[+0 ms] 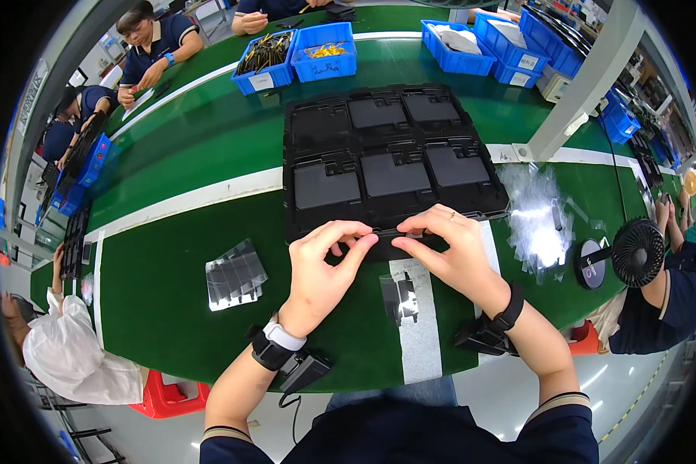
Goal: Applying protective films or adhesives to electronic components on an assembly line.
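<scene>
In front of the black tray (289,209), both hands meet over a thin dark piece (384,241), seen nearly edge-on and partly covered by fingers. My left hand (325,259) pinches its left end between thumb and fingertips. At the other end my right hand (452,251) grips it the same way. The tray's moulded compartments hold several flat dark-grey rectangular panels (327,184). Just below the hands, a small clear sheet with dark strips (399,300) lies over a pale band on the bench. Farther left rests a stack of similar film sheets (236,274).
A heap of clear film (535,224) lies right of the tray, beside a small black fan (638,252). Blue bins (325,73) with small parts stand at the back; more bins (458,58) are at back right, near a grey post (588,85). Co-workers sit around the green bench.
</scene>
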A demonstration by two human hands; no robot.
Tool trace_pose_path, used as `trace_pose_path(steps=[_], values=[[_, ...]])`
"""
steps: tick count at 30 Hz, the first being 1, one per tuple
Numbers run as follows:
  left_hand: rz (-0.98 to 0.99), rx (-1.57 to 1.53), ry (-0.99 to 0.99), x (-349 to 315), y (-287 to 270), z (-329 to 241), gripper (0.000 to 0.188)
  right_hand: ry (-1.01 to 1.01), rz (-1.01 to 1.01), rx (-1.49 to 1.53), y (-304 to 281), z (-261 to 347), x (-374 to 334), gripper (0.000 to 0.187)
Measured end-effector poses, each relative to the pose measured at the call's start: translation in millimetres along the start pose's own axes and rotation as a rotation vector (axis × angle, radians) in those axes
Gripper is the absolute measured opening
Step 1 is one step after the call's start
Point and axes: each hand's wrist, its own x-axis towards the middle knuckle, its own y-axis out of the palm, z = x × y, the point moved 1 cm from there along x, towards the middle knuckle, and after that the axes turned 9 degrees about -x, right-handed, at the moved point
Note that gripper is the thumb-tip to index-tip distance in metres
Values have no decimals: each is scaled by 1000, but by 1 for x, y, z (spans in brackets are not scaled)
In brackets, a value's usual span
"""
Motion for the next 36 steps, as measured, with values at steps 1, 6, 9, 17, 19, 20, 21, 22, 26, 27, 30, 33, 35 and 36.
trace_pose_path(steps=[1, 6, 9, 17, 19, 20, 21, 22, 26, 27, 30, 33, 35, 36], values=[[-17, 18, -15, 0, 0, 0, 10, 15, -23, 8, 1, 0, 0, 15], [1, 28, -53, 1, -3, -4, 10, 96, -3, 61, 4, -2, 1, 12], [13, 25, -59, 2, -2, -2, 10, 107, 4, 77, 3, -4, 2, 11], [18, 27, -89, 2, -2, -6, 10, 105, 9, 80, 4, -2, 3, 9], [13, 52, -64, 2, -2, -7, 9, 103, 35, 89, 5, -4, 1, 12], [14, 52, -64, 2, -1, -7, 9, 104, 35, 88, 7, -4, 0, 12], [22, 62, -57, 2, -1, -7, 9, 134, 42, 144, 9, -5, -2, 15], [27, 76, -52, 1, -2, -7, 9, 161, 51, 203, 12, -5, -3, 19], [55, 62, 21, -1, 1, -4, 13, 94, 149, 146, 4, -4, -5, 29], [44, -115, -104, -2, 6, -6, 12, 144, 159, 218, -1, 0, -4, 33], [194, -275, -274, -7, 3, 1, 15, 209, 189, 315, -8, -2, -5, 41], [311, -565, -346, -10, 4, 3, 20, 323, 244, 695, -12, -2, -5, 40], [348, -665, -389, -10, 4, 0, 20, 338, 261, 1094, -12, -8, -3, 37], [384, -764, -431, -11, 4, -1, 20, 340, 260, 1094, -9, -9, -5, 37]])
